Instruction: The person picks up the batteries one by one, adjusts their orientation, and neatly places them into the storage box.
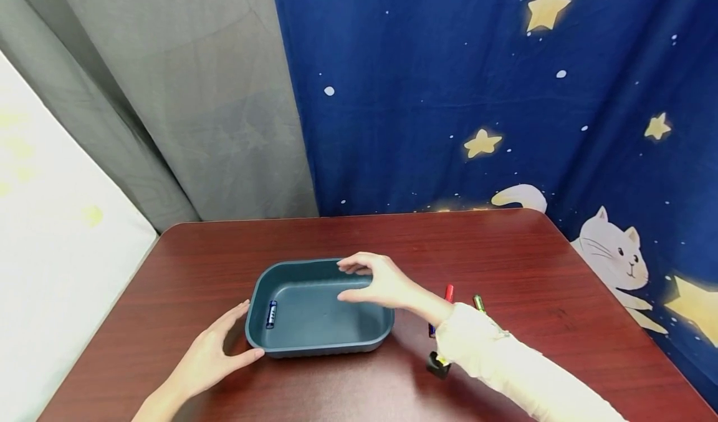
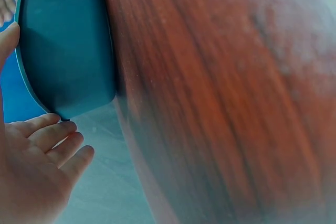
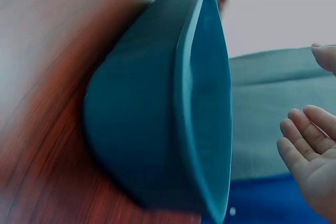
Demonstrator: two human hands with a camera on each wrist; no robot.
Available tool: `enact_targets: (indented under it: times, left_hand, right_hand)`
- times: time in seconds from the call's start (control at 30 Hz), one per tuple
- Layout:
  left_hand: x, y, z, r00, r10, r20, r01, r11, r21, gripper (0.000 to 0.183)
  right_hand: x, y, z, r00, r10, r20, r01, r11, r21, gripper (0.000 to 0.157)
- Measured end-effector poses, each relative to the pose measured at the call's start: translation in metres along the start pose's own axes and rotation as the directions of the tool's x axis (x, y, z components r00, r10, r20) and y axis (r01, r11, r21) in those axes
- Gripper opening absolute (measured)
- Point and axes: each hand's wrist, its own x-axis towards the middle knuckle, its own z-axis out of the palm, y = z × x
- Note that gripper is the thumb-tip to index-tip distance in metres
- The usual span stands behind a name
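A dark teal plastic bin (image 1: pixel 320 350) stands on the table, a small blue battery (image 1: pixel 272 315) lying inside near its left wall. My left hand (image 1: pixel 204 354) is at the bin's left end, fingers fairly straight and thumb at the front left corner. In the left wrist view the fingertips of the left hand (image 2: pixel 42 166) touch the bin's wall (image 2: pixel 68 51). Above the right part of the bin hovers my right hand (image 1: pixel 377 280), thumb and fingers spread with nothing between them. The right wrist view shows that right hand (image 3: pixel 312 145) apart from the bin's rim (image 3: pixel 184 77).
Right of the bin, partly behind the right sleeve (image 1: pixel 505 359), lie a red cylindrical item (image 1: pixel 449 293), a green one (image 1: pixel 478 303), a bit of a blue one (image 1: pixel 432 330) and a black item with yellow (image 1: pixel 437 366). Curtains (image 1: pixel 392 129) hang behind the brown table (image 1: pixel 224 247).
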Motion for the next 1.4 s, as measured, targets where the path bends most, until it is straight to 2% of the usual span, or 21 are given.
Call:
enact_targets:
  times: [0.3,0.47,0.7,0.93,1.1,1.23,1.4]
  left_hand:
    - [0.001,0.001,0.001,1.0,-0.004,0.01,0.004,1.0,-0.006,0.086]
    - [0.0,0.0,0.002,1.0,-0.005,0.014,0.005,1.0,-0.007,0.087]
    - [0.001,-0.001,0.003,1.0,-0.003,0.016,0.003,1.0,-0.007,0.086]
    - [0.0,0.0,0.001,1.0,-0.018,0.023,0.019,1.0,-0.014,0.087]
    - [-0.001,0.0,0.0,0.999,-0.024,0.025,0.025,1.0,-0.019,0.087]
    - [-0.001,0.0,0.001,1.0,-0.015,0.016,0.015,1.0,-0.01,0.086]
    - [-0.001,-0.001,0.001,1.0,-0.009,0.014,0.009,1.0,-0.003,0.086]
  right_hand:
    - [-0.04,0.018,-0.039,0.993,0.017,-0.117,-0.026,0.997,-0.078,0.05]
    - [-0.066,0.029,-0.054,0.989,0.05,-0.141,-0.071,0.986,-0.148,0.051]
    - [-0.096,0.041,-0.072,0.981,0.107,-0.164,-0.137,0.974,-0.182,0.051]
    - [-0.122,0.058,-0.078,0.984,0.079,-0.162,-0.113,0.97,-0.214,0.048]
    - [-0.138,0.075,-0.078,0.995,0.037,-0.093,-0.055,0.979,-0.195,0.046]
    - [-0.144,0.087,-0.077,0.999,0.016,-0.052,-0.024,0.988,-0.151,0.047]
    - [-0.145,0.096,-0.074,0.998,0.023,-0.054,-0.035,0.972,-0.233,0.046]
